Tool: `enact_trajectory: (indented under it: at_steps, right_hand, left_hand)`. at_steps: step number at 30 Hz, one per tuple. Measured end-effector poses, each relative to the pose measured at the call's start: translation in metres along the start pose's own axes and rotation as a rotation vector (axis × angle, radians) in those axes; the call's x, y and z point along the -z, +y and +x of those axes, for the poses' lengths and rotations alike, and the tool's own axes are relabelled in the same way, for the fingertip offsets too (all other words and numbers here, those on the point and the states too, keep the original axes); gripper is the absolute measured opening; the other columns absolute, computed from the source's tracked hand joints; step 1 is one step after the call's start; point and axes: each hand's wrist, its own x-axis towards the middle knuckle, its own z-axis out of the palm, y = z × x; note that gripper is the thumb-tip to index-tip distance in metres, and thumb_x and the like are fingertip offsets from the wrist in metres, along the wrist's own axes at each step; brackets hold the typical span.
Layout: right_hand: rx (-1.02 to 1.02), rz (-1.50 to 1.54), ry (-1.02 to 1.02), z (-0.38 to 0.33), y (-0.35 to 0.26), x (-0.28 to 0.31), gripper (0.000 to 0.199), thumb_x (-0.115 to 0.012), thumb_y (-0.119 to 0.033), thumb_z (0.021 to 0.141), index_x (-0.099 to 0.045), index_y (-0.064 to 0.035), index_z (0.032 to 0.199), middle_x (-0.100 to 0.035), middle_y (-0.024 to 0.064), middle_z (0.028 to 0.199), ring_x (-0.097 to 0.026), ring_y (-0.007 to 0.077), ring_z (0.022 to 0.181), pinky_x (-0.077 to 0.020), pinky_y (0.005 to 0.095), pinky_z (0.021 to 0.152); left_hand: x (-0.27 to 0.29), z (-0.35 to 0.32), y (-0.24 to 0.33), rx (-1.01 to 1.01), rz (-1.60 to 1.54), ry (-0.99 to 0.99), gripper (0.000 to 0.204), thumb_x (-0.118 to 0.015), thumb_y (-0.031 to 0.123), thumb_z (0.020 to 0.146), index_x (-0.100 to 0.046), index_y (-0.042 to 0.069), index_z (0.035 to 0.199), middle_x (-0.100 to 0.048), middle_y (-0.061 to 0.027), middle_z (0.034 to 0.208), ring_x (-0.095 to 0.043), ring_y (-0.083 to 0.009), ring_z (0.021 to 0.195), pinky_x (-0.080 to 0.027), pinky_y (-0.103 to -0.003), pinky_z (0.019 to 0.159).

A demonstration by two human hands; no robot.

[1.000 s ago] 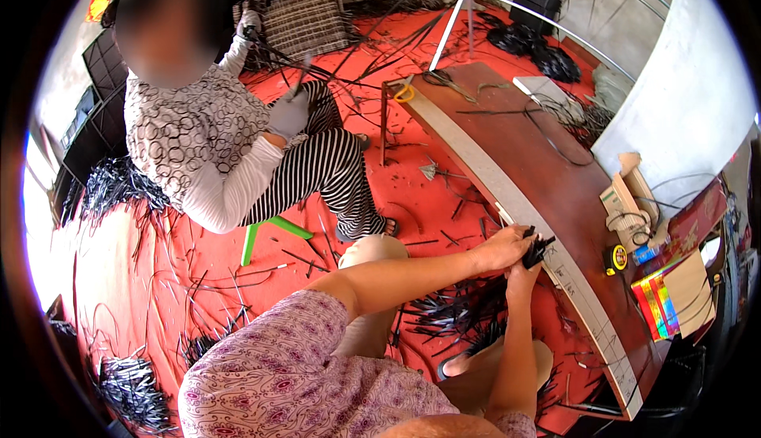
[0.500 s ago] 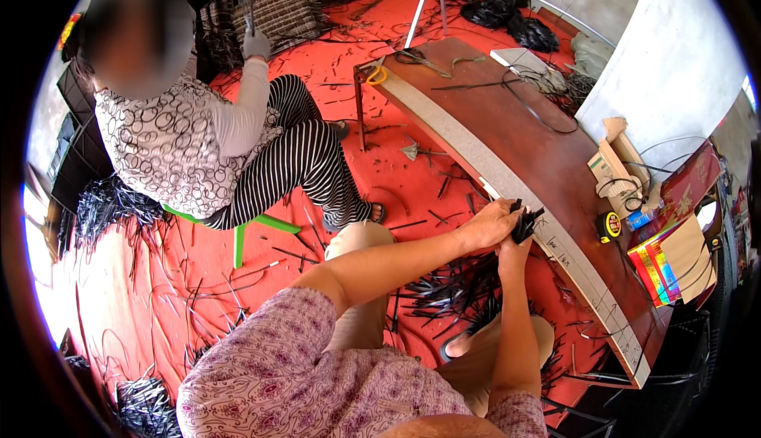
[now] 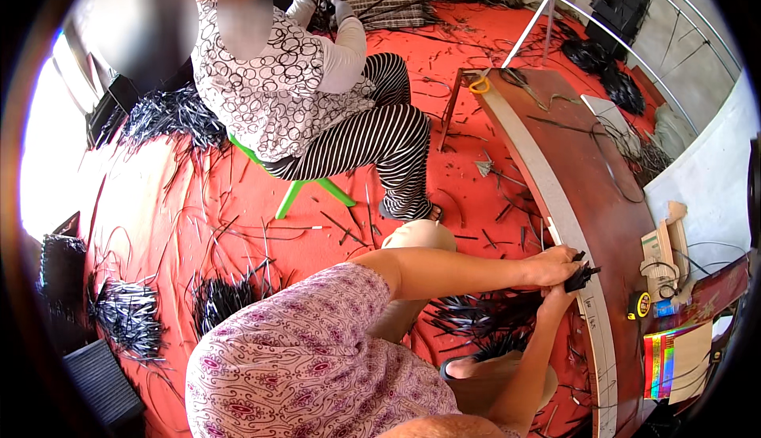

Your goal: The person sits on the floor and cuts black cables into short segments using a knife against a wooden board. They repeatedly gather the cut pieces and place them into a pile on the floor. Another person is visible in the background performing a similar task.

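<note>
At the edge of the long table my hands are close together around a small bunch of black strips (image 3: 583, 278), whose ends poke out past the fingers. My left hand (image 3: 552, 267) is closed over the bunch from the upper side. Just below it, my right hand (image 3: 558, 300) is wrapped round the bunch too, its fingertips partly hidden. Beneath my forearms a loose heap of black strips (image 3: 483, 319) lies on the floor beside my foot.
The brown table (image 3: 587, 153) has a pale marked edge board (image 3: 547, 180), a tape measure (image 3: 639, 305), a cardboard piece (image 3: 664, 252) and yellow-handled scissors (image 3: 480, 85). Another person (image 3: 277, 81) sits on a green stool (image 3: 292, 198). Strips litter the red floor (image 3: 261, 248).
The whole view has swung left, so the table, the other person and my hands appear farther right. Both hands still grip the black strips. The other person's arms have shifted.
</note>
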Motion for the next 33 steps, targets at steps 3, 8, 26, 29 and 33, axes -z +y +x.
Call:
enact_trajectory:
  at_steps: [3,8,26,29,33]
  right_hand:
    - [-0.027,-0.004,-0.036,0.0,-0.001,-0.005,0.018,-0.058,-0.013,0.091,-0.052,-0.0057,0.106,-0.045,-0.0043,0.065,-0.04,0.0035,0.045,-0.0277,0.0208,0.038]
    - [-0.034,-0.002,-0.031,0.003,0.003,0.0,0.016,-0.056,-0.014,0.092,-0.051,-0.0059,0.105,-0.044,-0.0044,0.065,-0.039,0.0035,0.046,-0.0274,0.0208,0.039]
    - [-0.031,-0.013,-0.039,0.001,-0.004,-0.004,0.015,-0.057,-0.014,0.091,-0.051,-0.0067,0.102,-0.045,-0.0042,0.064,-0.039,0.0037,0.045,-0.0274,0.0208,0.039]
    - [-0.028,-0.014,-0.039,0.003,-0.001,-0.003,0.014,-0.057,-0.014,0.09,-0.051,-0.0066,0.101,-0.045,-0.0041,0.064,-0.039,0.0037,0.045,-0.0276,0.0208,0.039]
    - [-0.017,-0.019,-0.042,0.008,0.005,0.0,0.013,-0.057,-0.014,0.091,-0.052,-0.0065,0.1,-0.045,-0.004,0.064,-0.039,0.0036,0.045,-0.0274,0.021,0.039]
  left_hand:
    - [0.0,0.009,-0.027,-0.426,0.345,0.093,0.036,-0.044,0.021,0.097,-0.055,-0.008,0.079,-0.053,-0.0231,0.067,-0.057,-0.0375,0.068,-0.047,-0.044,0.064]
    - [-0.016,0.019,-0.055,-0.464,0.282,0.126,0.035,-0.045,0.017,0.095,-0.054,-0.009,0.073,-0.05,-0.0206,0.066,-0.055,-0.0361,0.064,-0.047,-0.044,0.06]
    - [-0.012,0.019,-0.046,-0.467,0.374,0.137,0.037,-0.044,0.016,0.097,-0.054,-0.01,0.073,-0.051,-0.0221,0.067,-0.055,-0.0368,0.062,-0.048,-0.043,0.057]
    - [-0.013,0.022,-0.053,-0.463,0.374,0.142,0.037,-0.044,0.016,0.097,-0.053,-0.01,0.072,-0.051,-0.0223,0.067,-0.055,-0.0374,0.061,-0.048,-0.043,0.057]
    - [-0.015,0.023,-0.056,-0.337,0.288,0.115,0.037,-0.045,0.017,0.097,-0.053,-0.011,0.075,-0.051,-0.0233,0.07,-0.056,-0.0392,0.064,-0.048,-0.044,0.06]
